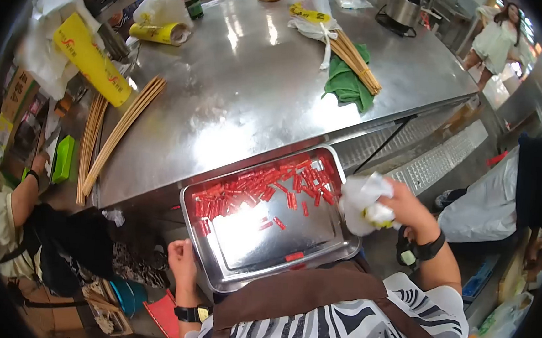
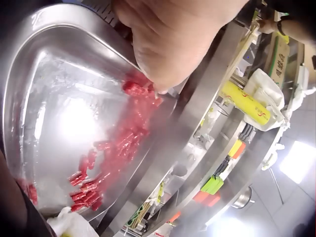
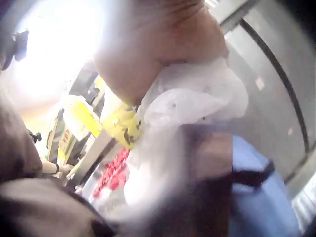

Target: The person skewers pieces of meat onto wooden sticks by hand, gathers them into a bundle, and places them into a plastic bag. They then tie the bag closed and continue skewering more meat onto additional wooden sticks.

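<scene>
A shallow metal tray (image 1: pixel 264 270) holds many small red-wrapped sticks (image 1: pixel 244 189), most heaped toward its far side and a few loose near the middle. At the tray's left rim my left hand (image 1: pixel 182 264) has its fingers curled, gripping the edge; the hand overlaps that rim in the left wrist view. My right hand (image 1: pixel 406 208) grips a crumpled white plastic bag (image 1: pixel 363 200) with yellow printing, just off the tray's right rim. In the right wrist view the bag (image 3: pixel 192 98) bunches under the hand, and its contents are hidden.
A steel table (image 1: pixel 226 97) lies beyond the tray. On it are bundles of wooden skewers (image 1: pixel 122 136), a green cloth (image 1: pixel 350 83) and yellow rolls (image 1: pixel 93 59). Another person's arm (image 1: pixel 27 190) reaches in at left; a person (image 1: pixel 497 40) stands far right.
</scene>
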Available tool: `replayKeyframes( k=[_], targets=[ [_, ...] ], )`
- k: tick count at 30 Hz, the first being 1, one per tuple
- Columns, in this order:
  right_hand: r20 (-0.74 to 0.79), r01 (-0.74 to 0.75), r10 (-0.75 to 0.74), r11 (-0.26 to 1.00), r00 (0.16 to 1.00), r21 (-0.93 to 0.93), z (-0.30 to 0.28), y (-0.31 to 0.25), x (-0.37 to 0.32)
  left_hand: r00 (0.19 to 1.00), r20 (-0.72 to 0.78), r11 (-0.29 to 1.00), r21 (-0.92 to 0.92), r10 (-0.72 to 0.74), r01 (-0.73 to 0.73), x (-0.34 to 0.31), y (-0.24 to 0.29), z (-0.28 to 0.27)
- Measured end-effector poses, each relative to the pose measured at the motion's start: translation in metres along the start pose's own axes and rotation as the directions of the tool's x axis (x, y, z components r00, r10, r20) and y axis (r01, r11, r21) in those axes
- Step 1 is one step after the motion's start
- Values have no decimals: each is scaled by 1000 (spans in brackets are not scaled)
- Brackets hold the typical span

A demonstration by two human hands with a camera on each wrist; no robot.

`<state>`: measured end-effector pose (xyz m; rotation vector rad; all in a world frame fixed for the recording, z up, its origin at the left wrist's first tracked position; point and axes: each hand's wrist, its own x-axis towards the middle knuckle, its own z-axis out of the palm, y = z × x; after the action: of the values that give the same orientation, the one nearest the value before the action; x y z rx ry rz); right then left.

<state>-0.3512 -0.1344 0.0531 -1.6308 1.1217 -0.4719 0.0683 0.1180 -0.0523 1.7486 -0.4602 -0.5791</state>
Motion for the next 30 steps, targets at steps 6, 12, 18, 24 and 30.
replayKeyframes(
  k=[6,12,18,24,30],
  targets=[
    [-433,415,-294,884,852,216,-11,-69,71,966,15,963,75,257,-258,28,79,-15],
    [-66,461,-478,787,876,409,102,-109,98,803,498,941,-240,329,-237,15,178,48],
    [246,337,-461,845,853,415,166,-116,83,755,609,965,-232,244,-125,14,147,123],
    [193,674,-667,738,719,40,124,-113,64,840,519,801,-565,160,197,23,125,125],
    [304,832,-791,555,530,-6,134,-90,75,714,691,905,-367,110,216,16,121,144]
  ],
)
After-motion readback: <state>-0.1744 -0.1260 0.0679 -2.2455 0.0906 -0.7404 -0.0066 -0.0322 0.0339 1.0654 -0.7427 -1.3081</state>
